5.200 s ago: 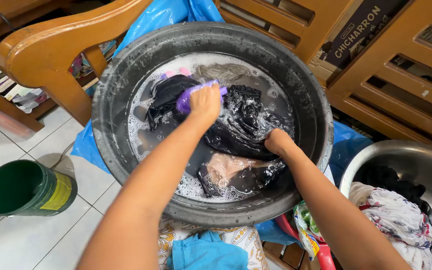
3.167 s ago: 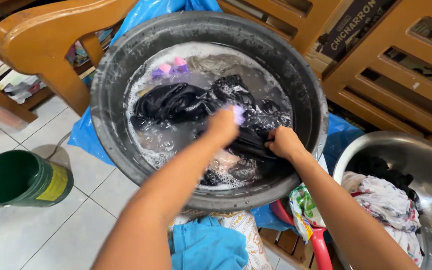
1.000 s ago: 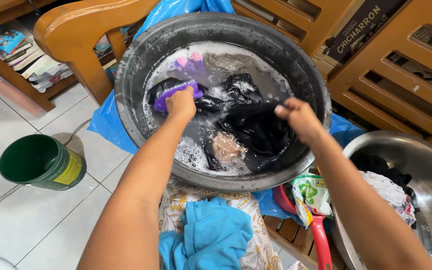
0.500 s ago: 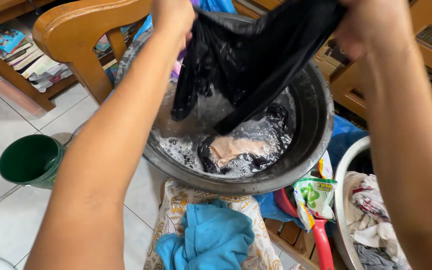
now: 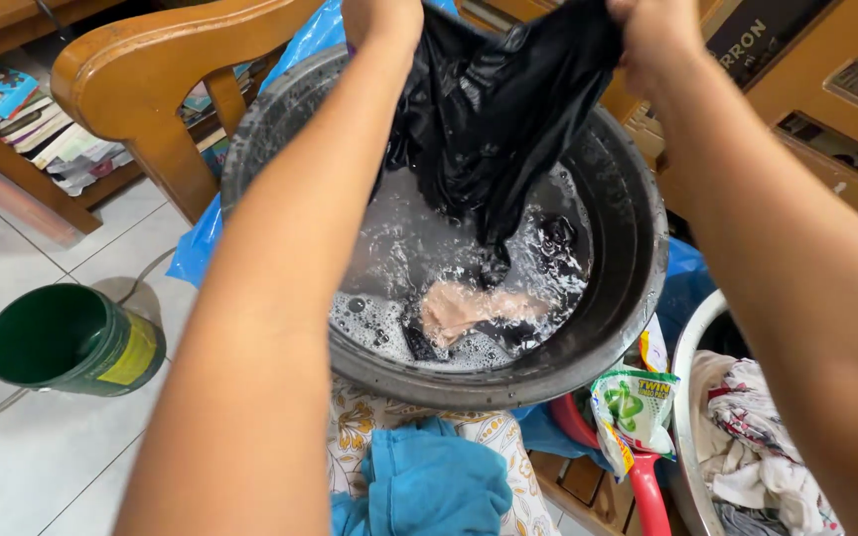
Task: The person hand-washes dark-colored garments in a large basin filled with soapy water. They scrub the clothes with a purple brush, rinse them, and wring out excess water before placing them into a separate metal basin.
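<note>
Both hands are up at the far edge of view, each grip closed on the black garment (image 5: 494, 109): the left hand (image 5: 381, 18) holds one top corner, the right hand (image 5: 652, 30) the other, so the cloth hangs stretched between them, wet and shiny, its lower tip trailing to the suds. A second ago it lay bunched in the water under both hands; now it is lifted clear over the basin (image 5: 638, 298), which by my reading puts the scrubbing on pause while the cloth is spread out. Left in the soapy water are a pinkish cloth (image 5: 464, 308) and some dark pieces. On the floor to the left stands a green bucket (image 5: 71, 342); near, a blue cloth (image 5: 429, 481); at right, a metal bowl (image 5: 689, 397) of laundry
</note>
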